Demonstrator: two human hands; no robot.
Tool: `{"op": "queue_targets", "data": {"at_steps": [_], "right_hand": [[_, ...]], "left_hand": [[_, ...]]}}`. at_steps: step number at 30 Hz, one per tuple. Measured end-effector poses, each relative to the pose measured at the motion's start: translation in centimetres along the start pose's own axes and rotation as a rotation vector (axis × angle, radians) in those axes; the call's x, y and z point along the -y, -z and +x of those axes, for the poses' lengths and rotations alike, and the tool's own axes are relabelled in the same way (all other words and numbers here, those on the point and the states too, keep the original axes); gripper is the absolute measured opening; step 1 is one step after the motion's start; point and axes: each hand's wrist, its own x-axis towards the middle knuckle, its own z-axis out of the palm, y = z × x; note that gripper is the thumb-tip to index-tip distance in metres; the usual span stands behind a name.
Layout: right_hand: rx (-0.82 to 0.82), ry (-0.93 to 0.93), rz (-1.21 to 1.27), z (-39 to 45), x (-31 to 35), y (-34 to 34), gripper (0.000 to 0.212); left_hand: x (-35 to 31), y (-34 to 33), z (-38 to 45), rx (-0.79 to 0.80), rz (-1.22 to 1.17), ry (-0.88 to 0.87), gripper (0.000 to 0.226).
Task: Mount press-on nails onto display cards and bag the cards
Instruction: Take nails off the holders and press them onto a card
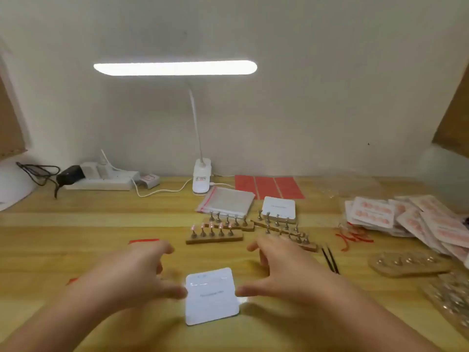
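Display card: a blank white card [212, 295] lies flat on the wooden table [101, 250], nearest the viewer and centred, likely so both hands can steady it for mounting
Left hand: the left hand [132, 278] reaches in from the lower left, fingers spread and loosely curved, thumb tip at the card's left edge; it clamps nothing
Right hand: the right hand [284, 273] mirrors it, thumb at the card's right edge, fingers apart and empty
Nail stand: just beyond the hands, a wooden stand [214, 237] holds a row of pink nails [210, 226] on pegs, within easy reach
Tweezers: black tweezers [330, 259] lie right of the right hand
Finished cards: bagged cards [406, 219] are piled far right, out of the working area
Bags and spare cards: clear zip bags [225, 201] and a stack of white cards [279, 208] wait behind the stands
Far edge: red sheets [269, 186] and a lit desk lamp [201, 177] stand by the wall
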Motion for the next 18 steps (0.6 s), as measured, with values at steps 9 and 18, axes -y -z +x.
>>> {"op": "queue_targets", "data": {"at_steps": [9, 18], "right_hand": [[0.006, 0.069, -0.128, 1.1, 1.1, -2.5, 0.093], [-0.244, 0.104, -0.106, 0.2, 0.3, -3.5, 0.056]], "left_hand": [[-0.2, -2.1, 1.2, 0.062, -0.024, -0.174, 0.085], [-0.1, -3.7, 2.2, -0.175, -0.041, -0.205, 0.056]]}}
